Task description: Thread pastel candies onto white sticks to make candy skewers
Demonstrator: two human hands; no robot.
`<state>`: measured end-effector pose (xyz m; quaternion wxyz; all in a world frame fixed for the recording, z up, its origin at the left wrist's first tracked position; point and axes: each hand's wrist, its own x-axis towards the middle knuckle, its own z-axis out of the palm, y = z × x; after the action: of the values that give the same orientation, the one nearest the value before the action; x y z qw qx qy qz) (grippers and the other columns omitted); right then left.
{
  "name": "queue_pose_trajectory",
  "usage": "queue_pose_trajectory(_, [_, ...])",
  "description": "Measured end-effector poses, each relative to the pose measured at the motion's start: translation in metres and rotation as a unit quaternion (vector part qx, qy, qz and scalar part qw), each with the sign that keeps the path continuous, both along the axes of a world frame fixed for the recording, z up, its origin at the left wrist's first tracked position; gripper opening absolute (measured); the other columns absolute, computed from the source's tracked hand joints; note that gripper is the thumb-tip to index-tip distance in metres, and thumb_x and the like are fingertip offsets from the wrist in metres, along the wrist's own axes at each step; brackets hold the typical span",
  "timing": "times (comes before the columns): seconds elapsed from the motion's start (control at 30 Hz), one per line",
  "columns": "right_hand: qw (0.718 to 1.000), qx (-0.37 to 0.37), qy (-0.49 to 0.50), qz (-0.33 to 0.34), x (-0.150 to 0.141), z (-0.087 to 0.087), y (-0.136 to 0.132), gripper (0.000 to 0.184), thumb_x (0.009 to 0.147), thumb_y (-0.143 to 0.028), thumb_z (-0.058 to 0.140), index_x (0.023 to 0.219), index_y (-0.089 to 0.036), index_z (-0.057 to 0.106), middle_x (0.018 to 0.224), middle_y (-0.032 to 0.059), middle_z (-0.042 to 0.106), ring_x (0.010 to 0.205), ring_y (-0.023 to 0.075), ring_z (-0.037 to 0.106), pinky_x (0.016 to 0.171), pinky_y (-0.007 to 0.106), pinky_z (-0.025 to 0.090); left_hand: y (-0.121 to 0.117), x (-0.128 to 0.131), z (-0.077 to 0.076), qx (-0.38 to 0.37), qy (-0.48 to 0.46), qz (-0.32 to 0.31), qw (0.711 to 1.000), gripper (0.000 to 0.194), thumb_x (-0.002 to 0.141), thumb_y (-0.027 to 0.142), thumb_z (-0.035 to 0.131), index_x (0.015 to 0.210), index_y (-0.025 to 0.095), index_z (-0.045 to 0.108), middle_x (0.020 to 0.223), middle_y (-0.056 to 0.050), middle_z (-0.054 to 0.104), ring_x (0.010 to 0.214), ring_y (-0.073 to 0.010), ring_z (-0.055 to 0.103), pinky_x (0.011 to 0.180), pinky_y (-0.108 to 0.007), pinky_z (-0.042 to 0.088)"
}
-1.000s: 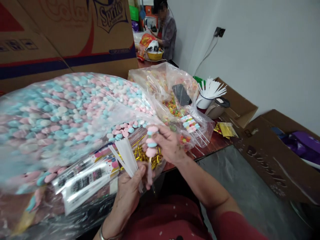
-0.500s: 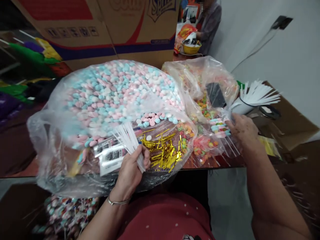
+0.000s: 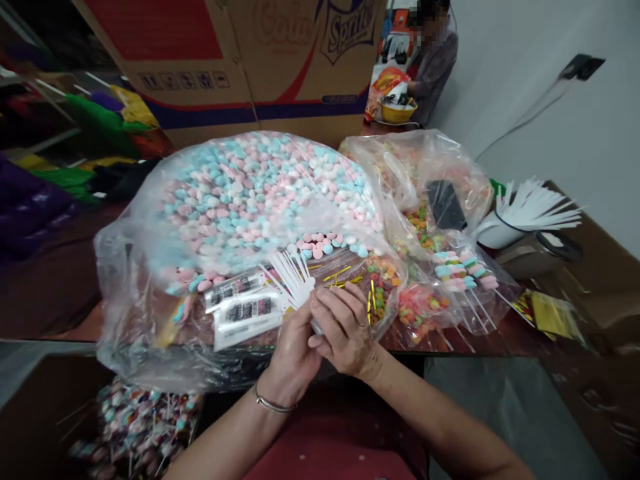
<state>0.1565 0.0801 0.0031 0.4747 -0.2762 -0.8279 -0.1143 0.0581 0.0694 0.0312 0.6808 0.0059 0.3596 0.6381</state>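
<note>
A fanned bundle of flat white sticks (image 3: 291,277) rises from my left hand (image 3: 294,353), whose fingers are closed around it. My right hand (image 3: 345,327) lies against the left one, fingers together and curled over the lower part of the bundle, so the stick ends are hidden. Behind my knuckles are gold twist ties (image 3: 345,273), partly covered. To the left lie white printed packets (image 3: 250,313). A large clear bag (image 3: 135,247) of pink, blue and white candies (image 3: 250,180) spreads beyond my hands. Skewers of candies (image 3: 463,270) rest to the right.
A white cup (image 3: 500,232) of white sticks stands at right, beside a dark-lidded jar (image 3: 555,253). A dark block (image 3: 446,204) sits on a bag of colourful ring candies (image 3: 425,223). Below left is a box of candy sticks (image 3: 145,427). Another person (image 3: 435,67) is behind.
My right hand has come from beside the candy skewers and the cup at right to meet my left hand at the white sticks. The view has shifted slightly.
</note>
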Motion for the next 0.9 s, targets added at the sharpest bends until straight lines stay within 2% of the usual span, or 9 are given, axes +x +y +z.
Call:
queue_pose_trajectory(0.07, [1.0,-0.021,-0.002,-0.017,-0.001,-0.005,0.004,0.045,0.102,-0.037,0.035,0.137,-0.014,0.05,0.122,0.0142,0.062,0.123,0.0267,0.052,0.11,0.051,0.04,-0.001,0.002,-0.003,0.01,0.027,0.036,0.999,0.022,0.062,0.017,0.084,0.078,0.012,0.071,0.073,0.0,0.069,0.073,-0.0123,0.067,0.075,-0.022,0.055])
queue_pose_trajectory(0.13, [0.999,-0.052,-0.012,0.001,0.003,-0.004,0.008,0.049,0.102,-0.04,0.035,0.141,-0.012,0.046,0.124,0.0159,0.061,0.122,0.0278,0.052,0.109,0.052,0.04,-0.002,0.001,-0.005,0.025,0.061,0.059,0.996,0.027,0.059,0.02,0.087,0.08,0.013,0.071,0.075,0.0,0.07,0.076,-0.0136,0.067,0.078,-0.023,0.054])
queue_pose_trajectory(0.23, [0.991,-0.124,-0.016,0.05,0.012,0.006,0.021,0.05,0.102,-0.042,0.033,0.141,-0.012,0.044,0.125,0.0178,0.06,0.121,0.0275,0.054,0.103,0.048,0.046,-0.003,-0.007,-0.01,0.067,0.125,0.039,0.989,0.029,0.065,0.034,0.085,0.077,0.013,0.069,0.061,0.002,0.064,0.056,-0.0098,0.059,0.059,-0.021,0.049])
queue_pose_trajectory(0.33, [0.973,-0.228,-0.037,0.012,0.016,0.02,0.053,0.037,0.1,-0.029,0.035,0.131,-0.017,0.053,0.118,0.0143,0.065,0.113,0.0246,0.06,0.098,0.041,0.05,-0.007,-0.021,-0.018,0.076,0.183,0.004,0.98,0.036,0.072,0.046,0.078,0.076,0.012,0.066,0.048,0.006,0.053,0.037,-0.0052,0.039,0.038,-0.018,0.032])
queue_pose_trajectory(0.4, [0.935,-0.336,-0.109,-0.038,0.01,0.028,0.082,0.034,0.098,-0.025,0.035,0.121,-0.019,0.06,0.11,0.0117,0.069,0.104,0.0241,0.065,0.091,0.039,0.051,-0.008,-0.03,-0.024,0.066,0.204,0.009,0.977,0.04,0.071,0.049,0.078,0.077,0.012,0.065,0.047,0.007,0.05,0.035,-0.004,0.034,0.036,-0.017,0.026])
queue_pose_trajectory(0.5, [0.848,-0.468,-0.227,-0.1,-0.01,0.032,0.123,0.032,0.093,-0.024,0.041,0.116,-0.018,0.063,0.094,0.0099,0.073,0.087,0.0246,0.068,0.076,0.034,0.052,-0.009,-0.037,-0.036,0.07,0.218,0.007,0.973,0.042,0.072,0.053,0.077,0.075,0.013,0.064,0.045,0.008,0.045,0.036,-0.0038,0.031,0.036,-0.017,0.024])
queue_pose_trajectory(0.57, [0.842,-0.471,-0.239,-0.108,-0.028,0.031,0.144,0.032,0.092,-0.023,0.044,0.116,-0.018,0.064,0.097,0.0095,0.074,0.087,0.0236,0.068,0.075,0.031,0.051,-0.009,-0.039,-0.044,0.078,0.224,-0.006,0.971,0.043,0.073,0.055,0.075,0.073,0.014,0.062,0.045,0.007,0.045,0.037,-0.004,0.032,0.038,-0.017,0.024])
queue_pose_trajectory(0.77, [0.881,-0.386,-0.221,-0.165,-0.066,0.026,0.182,0.041,0.097,-0.023,0.03,0.124,-0.014,0.059,0.107,0.0136,0.07,0.096,0.0245,0.064,0.079,0.035,0.05,-0.011,-0.039,-0.065,0.086,0.23,-0.046,0.968,0.045,0.078,0.057,0.07,0.067,0.015,0.059,0.046,0.006,0.044,0.04,-0.005,0.032,0.041,-0.02,0.025])
queue_pose_trajectory(0.9, [0.876,-0.355,-0.278,-0.172,-0.075,0.023,0.201,0.027,0.096,-0.024,0.047,0.111,-0.01,0.065,0.112,0.017,0.067,0.107,0.0262,0.062,0.089,0.037,0.049,-0.011,-0.039,-0.072,0.078,0.239,-0.063,0.966,0.045,0.078,0.059,0.069,0.07,0.015,0.061,0.048,0.005,0.046,0.042,-0.0063,0.034,0.042,-0.021,0.025])
